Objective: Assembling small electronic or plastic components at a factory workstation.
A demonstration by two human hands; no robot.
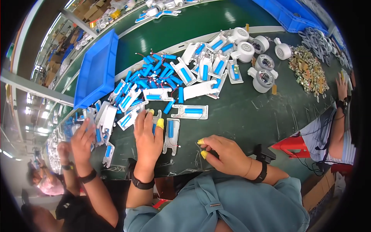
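The left hand (pixel 148 135), fingers flat and spread with yellow finger cots, presses on a white plastic tray (pixel 171 135) holding a blue battery cell (pixel 170 128) near the dark green bench's (pixel 247 116) front edge; it grips nothing. The right hand (pixel 226 152) rests loosely curled and empty beside it. Steadying the tray flat seems wise. More trays, loose cells and white fan housings (pixel 262 79) crowd the far side by a blue bin (pixel 96 69).

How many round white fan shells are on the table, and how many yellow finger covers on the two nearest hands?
Round white fan shells: 6
Yellow finger covers: 4
Total: 10
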